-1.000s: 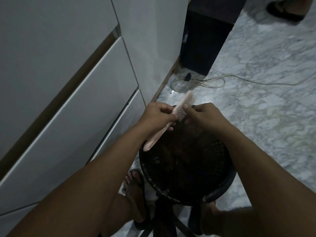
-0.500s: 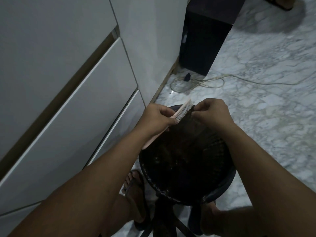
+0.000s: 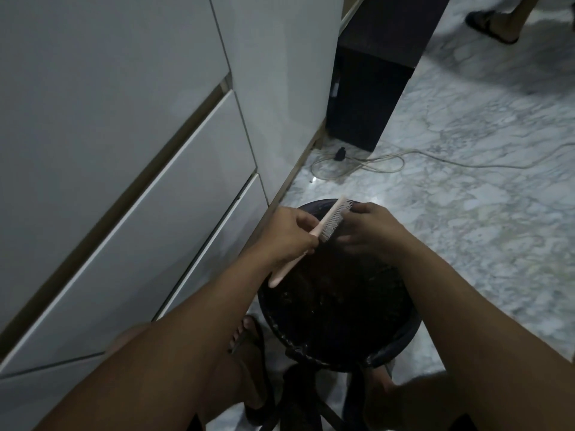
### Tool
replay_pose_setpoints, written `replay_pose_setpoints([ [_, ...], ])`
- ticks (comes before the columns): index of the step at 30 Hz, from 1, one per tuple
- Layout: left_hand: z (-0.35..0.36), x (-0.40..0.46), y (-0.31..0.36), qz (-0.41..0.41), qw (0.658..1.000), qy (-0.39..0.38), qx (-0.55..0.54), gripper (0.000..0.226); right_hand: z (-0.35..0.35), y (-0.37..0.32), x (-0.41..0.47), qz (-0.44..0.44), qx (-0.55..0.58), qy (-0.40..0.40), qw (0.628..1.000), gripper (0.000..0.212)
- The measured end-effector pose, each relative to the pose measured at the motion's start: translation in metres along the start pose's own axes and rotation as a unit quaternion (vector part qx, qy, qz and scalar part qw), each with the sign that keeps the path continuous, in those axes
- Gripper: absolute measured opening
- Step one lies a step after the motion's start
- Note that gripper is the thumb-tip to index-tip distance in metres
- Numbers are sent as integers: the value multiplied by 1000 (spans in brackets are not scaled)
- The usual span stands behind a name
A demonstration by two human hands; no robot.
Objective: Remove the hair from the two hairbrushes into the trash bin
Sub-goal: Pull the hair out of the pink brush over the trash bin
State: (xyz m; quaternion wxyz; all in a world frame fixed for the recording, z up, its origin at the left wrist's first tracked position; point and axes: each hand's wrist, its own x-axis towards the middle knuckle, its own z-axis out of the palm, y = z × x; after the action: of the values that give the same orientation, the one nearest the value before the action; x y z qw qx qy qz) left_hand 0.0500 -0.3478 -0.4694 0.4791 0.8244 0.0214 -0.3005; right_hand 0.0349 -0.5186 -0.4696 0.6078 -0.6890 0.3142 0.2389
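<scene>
A pink hairbrush (image 3: 330, 220) with pale bristles is held over a round black trash bin (image 3: 401, 340) lined with a dark bag. My left hand (image 3: 287, 233) grips the brush around the base of its head, the handle pointing down-left. My right hand (image 3: 368, 228) is at the bristle side, fingers curled against the bristles near the brush tip. Whether hair is pinched between those fingers is too dark to tell. Only one hairbrush is in view.
White cabinet drawers (image 3: 140, 213) stand close on the left. A dark box (image 3: 367, 94) stands at the back, with a pale cable (image 3: 435, 160) trailing over the marble floor. My sandalled feet flank the bin. Another person's foot (image 3: 494, 20) is at the top right.
My right hand has gone from pinching the bristles near the middle, pulled away to the right, and come back against the bristles near the tip. The brush stays over the bin.
</scene>
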Motion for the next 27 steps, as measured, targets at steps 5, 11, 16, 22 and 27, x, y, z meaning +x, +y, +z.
replay_pose_setpoints([
  [5, -4, -28, 12, 17, 999, 6, -46, 25, -3, -9, -32, 17, 166, -89, 982, 25],
  [11, -18, -70, 41, 35, 995, 39, -83, 27, -1, -48, -81, -58, 143, -40, 987, 24],
  [16, -38, -117, 68, 50, 993, 51, -92, 26, -4, -95, -128, -123, 77, -1, 989, 28],
  [22, -67, -176, 100, 104, 984, 142, 11, 24, -6, -149, -184, -191, 44, 33, 980, 11],
  [27, -88, -209, 127, 138, 965, 223, 15, 10, 10, -185, -217, -250, 39, 46, 966, 35],
])
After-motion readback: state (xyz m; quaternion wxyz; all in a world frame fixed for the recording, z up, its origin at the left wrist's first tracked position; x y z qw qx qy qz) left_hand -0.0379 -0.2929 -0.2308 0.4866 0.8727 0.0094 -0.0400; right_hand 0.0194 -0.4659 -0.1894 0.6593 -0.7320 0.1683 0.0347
